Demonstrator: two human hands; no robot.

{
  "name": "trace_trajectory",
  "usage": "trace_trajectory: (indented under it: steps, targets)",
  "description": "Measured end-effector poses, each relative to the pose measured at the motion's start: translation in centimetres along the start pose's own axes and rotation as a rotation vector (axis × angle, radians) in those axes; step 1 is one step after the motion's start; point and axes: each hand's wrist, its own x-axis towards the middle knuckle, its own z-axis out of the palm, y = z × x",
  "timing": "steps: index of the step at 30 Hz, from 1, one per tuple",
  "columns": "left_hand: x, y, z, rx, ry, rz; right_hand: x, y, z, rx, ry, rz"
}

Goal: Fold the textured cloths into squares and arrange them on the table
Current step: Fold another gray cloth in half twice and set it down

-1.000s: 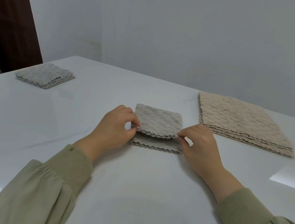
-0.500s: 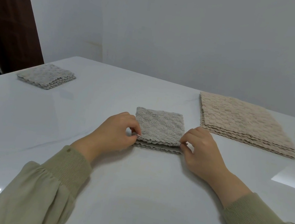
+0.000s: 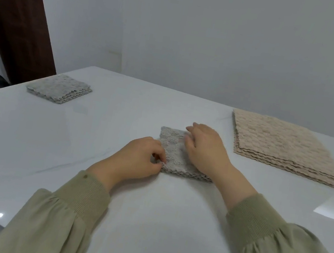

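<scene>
Cloth [image 3: 171,149] now under right hand [image 3: 206,152]

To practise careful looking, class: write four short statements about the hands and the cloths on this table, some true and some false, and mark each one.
1. The left hand pinches the near left corner of the grey cloth. True.
2. The right hand is lifted clear of that cloth. False: it rests on top of it.
3. A beige stack lies on the table to the right of the grey cloth. True.
4. The folded grey pile touches the beige stack. False: the pile lies far to the left and the stack at the right, well apart.
</scene>
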Motion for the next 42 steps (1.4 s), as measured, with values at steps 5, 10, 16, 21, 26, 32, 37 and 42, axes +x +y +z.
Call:
trace_trajectory:
  steps: [5, 10, 16, 21, 26, 32, 37, 42]
  targets:
    - [1.7, -0.3, 0.1, -0.477, 0.181, -0.345, 1.2, 0.8, 3.1, -0.142, -0.320, 0.141]
    - [5.9, -1.0, 1.5, -0.600, 0.420, -0.532, 1.0, 0.6, 3.0, -0.146, -0.311, 0.151]
    - [8.5, -1.6, 2.8, -0.200, 0.347, -0.590, 0.8, 0.7, 3.2, -0.156, -0.315, 0.193]
    - [8.6, -1.5, 2.9, -0.059, 0.308, -0.534, 0.6, 0.9, 2.9, -0.096, -0.333, 0.256]
    - [6.6, -1.2, 2.0, -0.250, 0.461, -0.281, -0.5, 1.0, 1.5, 0.095, 0.121, 0.227]
    - [5.2, 0.7, 2.6, 0.211, 0.029, -0.027, -1.2, 1.1, 2.1, -0.009, -0.075, 0.136]
    - [5.0, 0.1, 3.3, 0.234, -0.276, -0.155, -1.3, 2.0, 2.4, -0.019, -0.331, 0.187]
    - [4.7, 0.1, 3.6, 0.235, -0.235, -0.152, -1.4, 1.8, 2.3, 0.008, -0.322, 0.230]
